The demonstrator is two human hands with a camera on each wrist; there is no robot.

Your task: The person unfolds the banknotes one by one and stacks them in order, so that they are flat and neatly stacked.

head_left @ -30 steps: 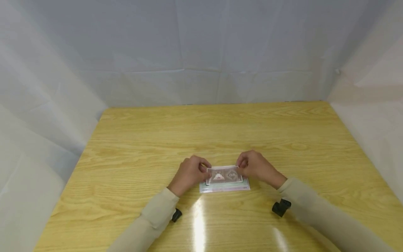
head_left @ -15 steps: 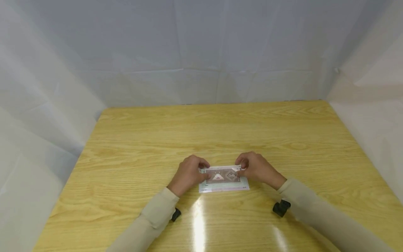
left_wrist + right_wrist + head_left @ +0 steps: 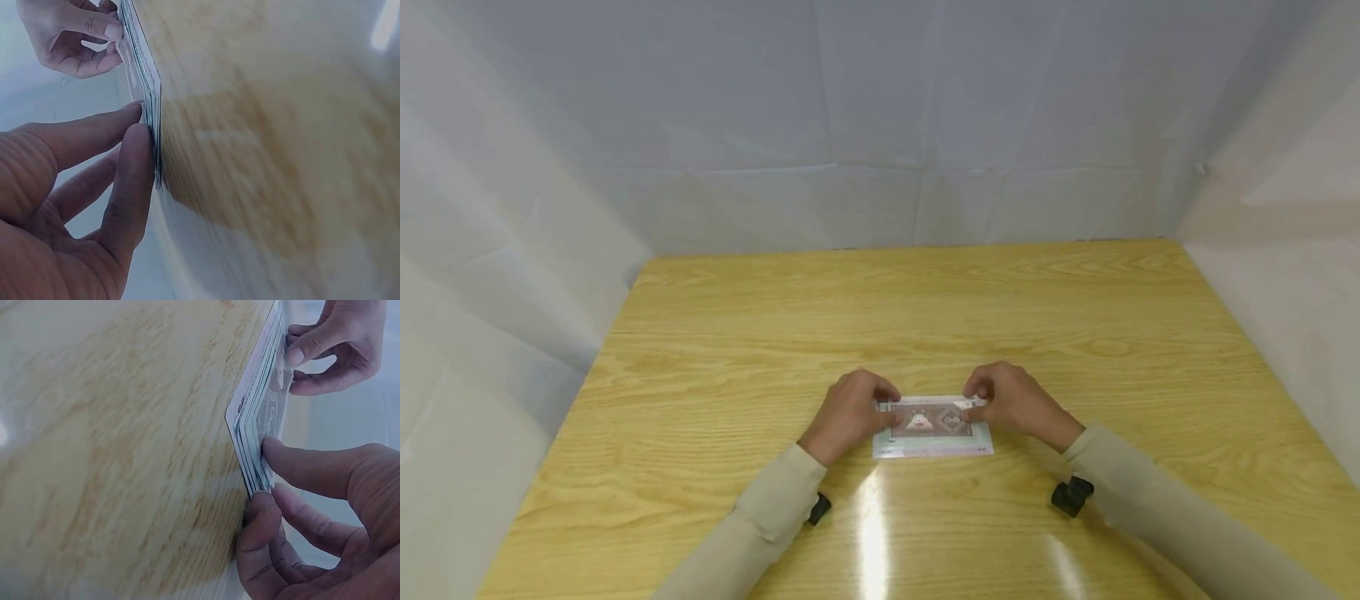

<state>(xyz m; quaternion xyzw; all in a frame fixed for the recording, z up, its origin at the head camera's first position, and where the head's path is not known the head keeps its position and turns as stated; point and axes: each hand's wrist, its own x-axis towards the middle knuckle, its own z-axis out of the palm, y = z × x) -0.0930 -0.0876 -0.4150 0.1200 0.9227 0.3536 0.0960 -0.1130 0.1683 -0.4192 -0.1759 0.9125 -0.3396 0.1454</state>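
Observation:
A small stack of thin printed sheets (image 3: 931, 447) lies on the wooden table, with a brown panel (image 3: 934, 423) bearing a white figure uppermost. Pale green and pink margins show around that panel. My left hand (image 3: 852, 417) pinches the left end, its thumb on the top face and its fingers at the far edge. At the other end my right hand (image 3: 1017, 402) holds the far right corner between thumb and fingers. Seen edge-on in the right wrist view, the stack (image 3: 250, 419) has several thin layers, slightly fanned apart near the right fingertips.
The wood-grain table (image 3: 760, 325) stretches out around the stack on all sides. Pale sheeting (image 3: 880, 125) hangs behind the table and along both sides. A small black device (image 3: 1072, 496) sits by the right sleeve.
The brown top piece, earlier slightly raised with its white border showing, has come down onto the sheets below. Both hands stay almost in place at the two ends.

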